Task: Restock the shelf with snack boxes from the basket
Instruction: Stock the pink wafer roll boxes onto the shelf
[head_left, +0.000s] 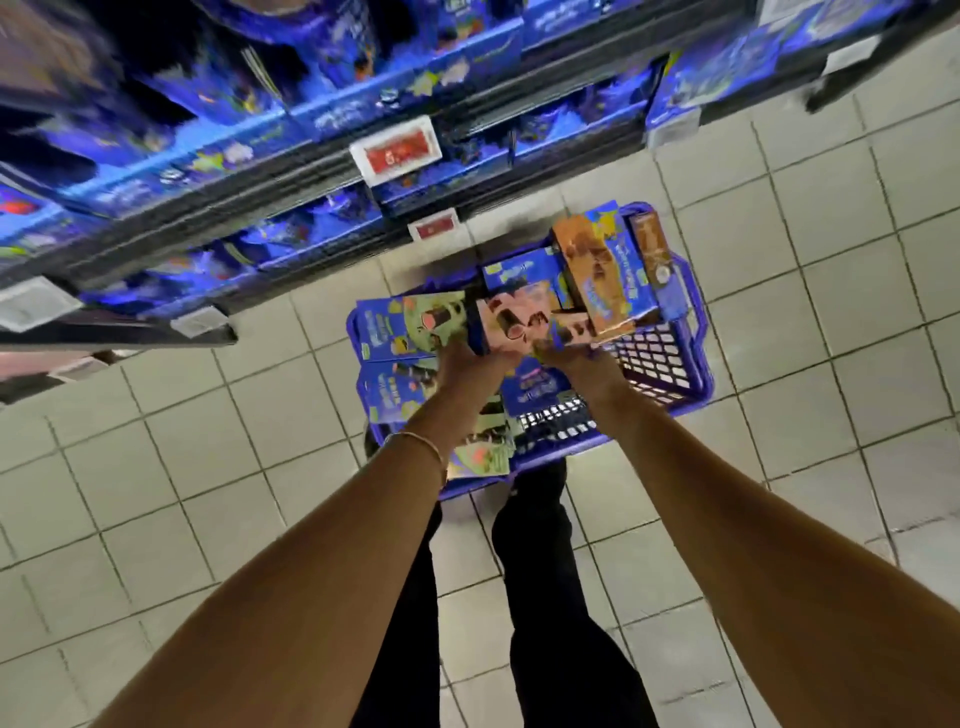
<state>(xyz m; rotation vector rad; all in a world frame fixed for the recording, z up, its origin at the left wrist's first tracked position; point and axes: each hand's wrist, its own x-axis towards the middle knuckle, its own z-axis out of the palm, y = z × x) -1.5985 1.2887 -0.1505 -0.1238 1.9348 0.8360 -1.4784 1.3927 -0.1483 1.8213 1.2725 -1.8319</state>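
A blue plastic basket (693, 332) stands on the tiled floor, holding several snack boxes. Both my hands reach down into it. My left hand (470, 361) and my right hand (576, 358) grip the near edge of a pink-fronted snack box (514, 317) from either side. Green-fronted boxes (410, 325) lie at the basket's left, and orange boxes (597, 270) lean at its far right. The shelf (291, 208) at upper left is stocked with blue boxes, blurred by motion.
Red and white price tags (397, 148) hang on the shelf edges. The shelf's lowest board (119, 332) juts out at the left, close to the basket. Pale floor tiles (831, 234) surround the basket. My dark-trousered legs (540, 597) stand just behind it.
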